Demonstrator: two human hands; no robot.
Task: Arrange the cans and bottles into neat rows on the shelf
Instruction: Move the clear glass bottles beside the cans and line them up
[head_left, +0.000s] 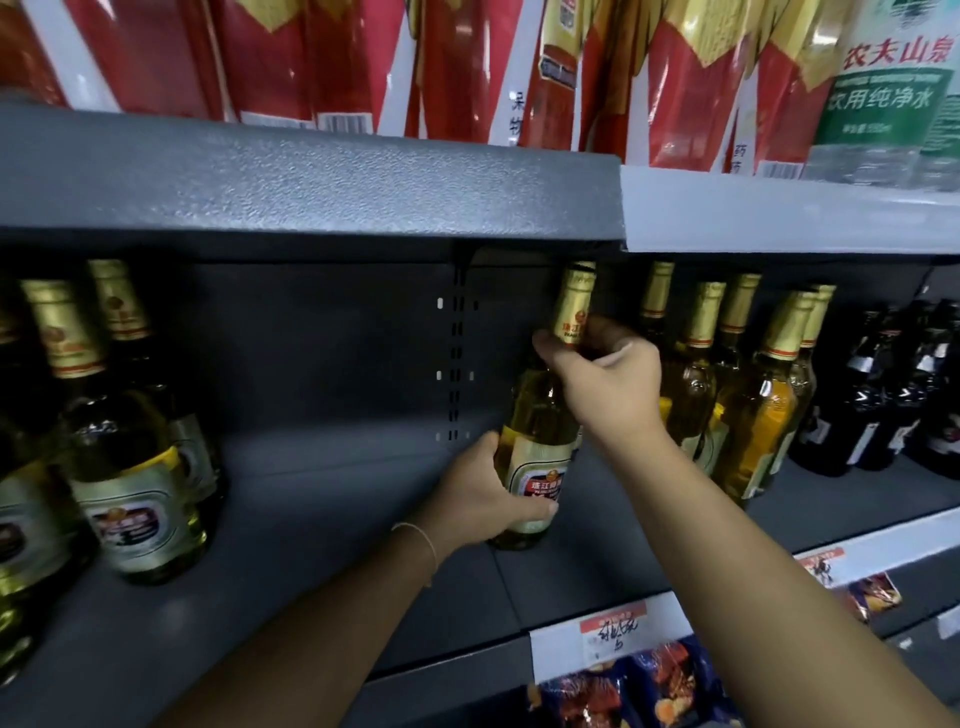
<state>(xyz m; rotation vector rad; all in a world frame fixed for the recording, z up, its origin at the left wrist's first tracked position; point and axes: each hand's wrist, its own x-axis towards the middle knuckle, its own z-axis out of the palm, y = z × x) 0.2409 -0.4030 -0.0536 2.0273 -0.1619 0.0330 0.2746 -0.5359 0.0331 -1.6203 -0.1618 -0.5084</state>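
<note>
A clear beer bottle (540, 431) with a gold foil neck and pale yellow liquid stands on the dark grey shelf (322, 519), near its middle. My left hand (480, 493) grips the bottle's lower body at the label. My right hand (602, 374) is closed around its neck. To the right stands a group of several like bottles (748, 395), close together. Another group of the same bottles (130, 457) stands at the far left. Between the two groups the shelf floor is bare.
Dark wine bottles (883, 395) stand at the far right. The shelf above (311, 176) hangs low over the bottle tops and carries red packs and a water bottle (893, 88). Price tags (613, 631) and snack bags (623, 691) lie below the shelf edge.
</note>
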